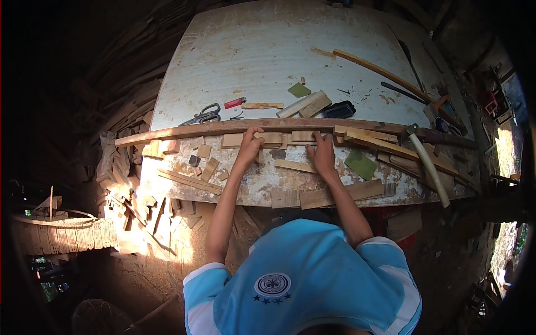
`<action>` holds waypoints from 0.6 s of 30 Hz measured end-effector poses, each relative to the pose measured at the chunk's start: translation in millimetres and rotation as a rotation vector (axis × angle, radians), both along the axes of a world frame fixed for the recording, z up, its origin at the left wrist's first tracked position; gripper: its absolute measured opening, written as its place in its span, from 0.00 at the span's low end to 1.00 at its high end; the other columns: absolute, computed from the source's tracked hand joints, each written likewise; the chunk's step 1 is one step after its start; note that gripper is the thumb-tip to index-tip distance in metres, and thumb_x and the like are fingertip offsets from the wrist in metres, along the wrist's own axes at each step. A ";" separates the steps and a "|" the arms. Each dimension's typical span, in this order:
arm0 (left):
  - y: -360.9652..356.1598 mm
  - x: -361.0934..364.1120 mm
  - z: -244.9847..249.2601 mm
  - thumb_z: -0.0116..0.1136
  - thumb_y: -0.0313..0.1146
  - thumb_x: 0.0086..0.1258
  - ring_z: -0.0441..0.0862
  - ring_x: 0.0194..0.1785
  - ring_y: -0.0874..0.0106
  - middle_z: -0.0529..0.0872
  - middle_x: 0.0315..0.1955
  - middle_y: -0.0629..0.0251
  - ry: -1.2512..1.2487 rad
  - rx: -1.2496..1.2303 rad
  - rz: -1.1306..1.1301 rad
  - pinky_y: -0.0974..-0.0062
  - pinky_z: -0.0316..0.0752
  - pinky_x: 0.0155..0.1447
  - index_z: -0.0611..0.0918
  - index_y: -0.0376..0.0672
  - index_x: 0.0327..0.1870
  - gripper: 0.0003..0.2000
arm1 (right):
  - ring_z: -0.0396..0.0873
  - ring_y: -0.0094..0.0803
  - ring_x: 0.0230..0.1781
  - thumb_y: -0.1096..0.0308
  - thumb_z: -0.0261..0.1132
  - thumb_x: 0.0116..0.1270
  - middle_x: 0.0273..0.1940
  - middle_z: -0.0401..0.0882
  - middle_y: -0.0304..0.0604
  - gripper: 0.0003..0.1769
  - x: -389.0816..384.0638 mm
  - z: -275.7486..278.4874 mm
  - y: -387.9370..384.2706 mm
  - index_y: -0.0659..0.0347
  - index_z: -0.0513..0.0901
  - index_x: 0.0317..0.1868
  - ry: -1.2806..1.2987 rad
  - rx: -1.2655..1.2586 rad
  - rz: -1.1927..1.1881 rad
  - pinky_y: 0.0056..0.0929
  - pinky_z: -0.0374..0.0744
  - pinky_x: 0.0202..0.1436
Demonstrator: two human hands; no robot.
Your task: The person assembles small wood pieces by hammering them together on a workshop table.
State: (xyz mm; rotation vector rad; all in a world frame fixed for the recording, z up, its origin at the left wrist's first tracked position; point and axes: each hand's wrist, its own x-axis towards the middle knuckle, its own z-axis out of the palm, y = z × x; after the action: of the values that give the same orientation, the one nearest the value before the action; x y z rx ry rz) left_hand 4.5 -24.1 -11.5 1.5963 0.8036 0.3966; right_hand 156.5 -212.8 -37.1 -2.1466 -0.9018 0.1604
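Note:
My left hand [251,146] is curled at the left part of a row of small flat wooden blocks, with its fingers on a wooden block [271,138]. At the right end of the row, my right hand [322,153] has thumb and fingers on a shorter wooden block [303,136]. Both blocks lie against the near side of a long wooden bar [223,130] stretching across the table. Some fingertips are hidden by the hands. A loose wooden strip [294,166] lies between my wrists.
Beyond the bar on the worktable [251,61] are scissors [205,115], a red lighter [235,103], a black tray [339,109] and wood pieces. A hammer [427,162] and a green square [361,164] lie right. Offcuts [134,206] are heaped left.

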 end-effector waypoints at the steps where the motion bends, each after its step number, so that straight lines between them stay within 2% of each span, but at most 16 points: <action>1: 2.7 -1.7 4.7 0.54 0.33 0.57 0.67 0.39 0.71 0.70 0.35 0.63 0.036 0.008 0.009 0.77 0.64 0.47 0.75 0.44 0.49 0.17 | 0.71 0.54 0.43 0.71 0.68 0.55 0.43 0.67 0.57 0.23 0.8 0.0 0.5 0.60 0.72 0.51 -0.006 0.000 0.007 0.45 0.71 0.46; 4: 17.0 -9.7 -4.2 0.56 0.34 0.55 0.71 0.44 0.62 0.71 0.42 0.51 0.151 0.404 0.069 0.72 0.68 0.52 0.76 0.43 0.46 0.16 | 0.72 0.54 0.45 0.72 0.68 0.55 0.43 0.67 0.55 0.23 7.7 -7.1 0.7 0.59 0.72 0.51 -0.054 0.013 0.083 0.45 0.73 0.48; 5: 26.5 -14.1 -8.6 0.57 0.37 0.56 0.76 0.46 0.61 0.77 0.42 0.50 0.263 0.501 0.111 0.70 0.70 0.53 0.77 0.42 0.47 0.17 | 0.73 0.53 0.46 0.73 0.67 0.55 0.43 0.67 0.55 0.23 11.5 -9.8 -0.5 0.58 0.72 0.52 -0.077 0.020 0.116 0.45 0.73 0.48; 8: 50.1 -36.9 -17.2 0.60 0.39 0.55 0.80 0.44 0.62 0.82 0.38 0.52 0.270 0.249 0.263 0.69 0.73 0.51 0.78 0.42 0.48 0.20 | 0.73 0.52 0.45 0.73 0.68 0.55 0.43 0.68 0.54 0.21 19.4 -4.0 -5.3 0.59 0.73 0.50 -0.036 0.057 0.198 0.44 0.73 0.48; 11: 57.1 -57.3 -16.1 0.65 0.40 0.53 0.82 0.42 0.63 0.85 0.37 0.55 0.254 0.260 0.159 0.69 0.75 0.49 0.78 0.43 0.51 0.23 | 0.73 0.51 0.44 0.74 0.68 0.54 0.42 0.68 0.53 0.20 20.6 -6.7 -8.3 0.59 0.74 0.48 -0.007 0.119 0.160 0.43 0.73 0.47; 14: 46.9 -56.0 -11.2 0.70 0.40 0.50 0.82 0.42 0.65 0.84 0.38 0.56 0.339 0.405 0.024 0.71 0.75 0.48 0.78 0.43 0.53 0.27 | 0.73 0.51 0.44 0.75 0.68 0.54 0.42 0.68 0.52 0.19 18.7 -7.9 -4.2 0.61 0.75 0.47 -0.035 0.139 0.158 0.42 0.73 0.47; 18: 41.6 -42.3 -15.1 0.73 0.41 0.47 0.80 0.50 0.58 0.83 0.44 0.52 0.272 0.618 -0.093 0.64 0.75 0.52 0.76 0.46 0.55 0.31 | 0.72 0.50 0.44 0.75 0.68 0.53 0.43 0.69 0.52 0.18 17.7 -5.7 1.8 0.61 0.77 0.46 0.010 0.119 0.190 0.42 0.73 0.48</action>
State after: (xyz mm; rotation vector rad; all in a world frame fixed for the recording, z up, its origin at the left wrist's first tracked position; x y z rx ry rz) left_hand -37.8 17.5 -26.7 2.2927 0.8535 0.3855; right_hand 174.2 -211.0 -42.8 -1.9479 -1.0824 0.2075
